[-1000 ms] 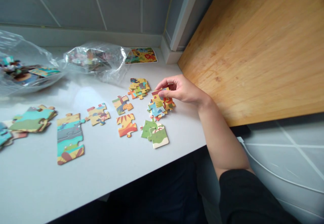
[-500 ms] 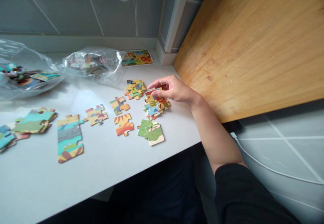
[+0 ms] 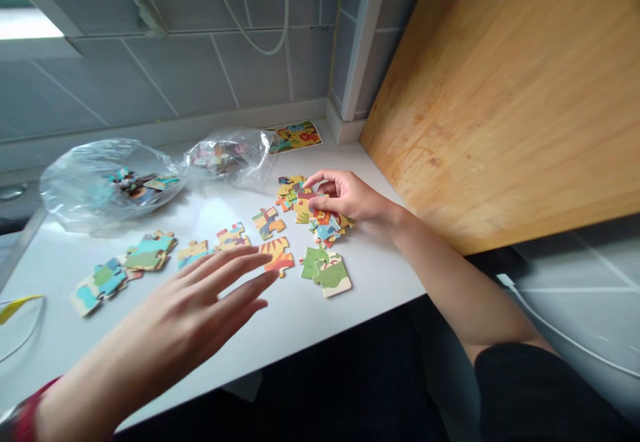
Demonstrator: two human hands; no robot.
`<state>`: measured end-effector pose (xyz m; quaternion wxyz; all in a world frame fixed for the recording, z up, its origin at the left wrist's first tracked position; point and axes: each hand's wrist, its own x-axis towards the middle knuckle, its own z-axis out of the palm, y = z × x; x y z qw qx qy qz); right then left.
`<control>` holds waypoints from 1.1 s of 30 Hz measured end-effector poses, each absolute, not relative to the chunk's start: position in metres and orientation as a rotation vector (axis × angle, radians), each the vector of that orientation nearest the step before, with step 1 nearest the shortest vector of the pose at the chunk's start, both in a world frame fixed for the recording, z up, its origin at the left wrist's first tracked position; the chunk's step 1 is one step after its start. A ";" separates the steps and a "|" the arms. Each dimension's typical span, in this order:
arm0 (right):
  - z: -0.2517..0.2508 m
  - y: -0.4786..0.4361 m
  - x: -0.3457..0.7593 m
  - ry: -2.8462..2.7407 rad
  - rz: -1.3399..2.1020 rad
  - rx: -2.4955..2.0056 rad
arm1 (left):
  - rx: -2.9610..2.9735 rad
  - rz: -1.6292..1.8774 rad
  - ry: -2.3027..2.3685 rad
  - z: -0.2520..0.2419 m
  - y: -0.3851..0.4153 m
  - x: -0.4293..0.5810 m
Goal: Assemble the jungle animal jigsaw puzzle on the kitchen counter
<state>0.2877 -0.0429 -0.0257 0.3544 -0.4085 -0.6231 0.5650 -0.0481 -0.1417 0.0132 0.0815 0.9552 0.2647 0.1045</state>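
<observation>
Colourful jigsaw pieces lie spread over a white table (image 3: 280, 325). My right hand (image 3: 345, 197) is closed in a pinch on a yellow and red puzzle piece (image 3: 303, 206) above a small heap of pieces (image 3: 327, 225). My left hand (image 3: 200, 309) hovers over the table with its fingers stretched out, holding nothing; its fingertips reach toward an orange striped piece (image 3: 277, 254). It covers part of the joined pieces lying beneath it. A green pair of joined pieces (image 3: 326, 271) lies near the front edge.
Two clear plastic bags with more pieces, one large (image 3: 110, 185) and one smaller (image 3: 227, 155), lie at the back. A printed picture card (image 3: 295, 136) sits in the corner. A wooden board (image 3: 500, 95) rises on the right. Tiled wall behind; loose pieces (image 3: 125, 265) at left.
My left hand has come into view from the lower left, spread over the table. The camera tilted up and shifted. My right hand keeps its pinch on the piece, now nearer the back pile.
</observation>
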 end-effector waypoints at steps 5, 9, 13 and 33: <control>-0.029 -0.048 0.280 -1.877 1.403 -1.016 | 2.886 0.070 0.766 -0.017 -0.103 -0.010; -0.027 -0.055 0.273 -1.990 1.447 -1.046 | 2.823 0.062 0.692 -0.028 -0.098 -0.017; -0.024 -0.062 0.263 -1.939 1.511 -1.103 | 2.741 0.221 0.750 -0.031 -0.096 -0.029; -0.031 -0.076 0.228 -2.297 0.811 -1.354 | 2.626 0.282 0.985 -0.039 -0.096 -0.047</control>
